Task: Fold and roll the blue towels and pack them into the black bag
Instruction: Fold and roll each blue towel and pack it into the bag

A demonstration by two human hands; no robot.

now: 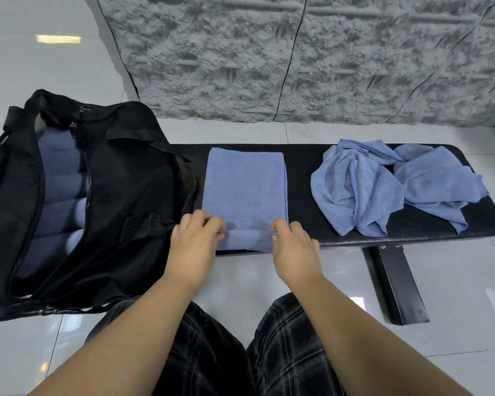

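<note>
Left hand (196, 238) and right hand (293, 242): fingers curled onto near rolled edge of folded blue towel (245, 187), one at each end. Towel: smooth rectangle, flat on black bench (412, 232), near end turned into short roll at front edge. Black bag (132, 195): just left, unzipped, rolled towels (60, 192) stacked inside. Crumpled blue towels (383, 187): heaped right, bare bench between.

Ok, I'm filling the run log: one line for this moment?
step: rolling folded towel | left hand, right hand: on near roll | black bag: open | crumpled towels: waiting
</note>
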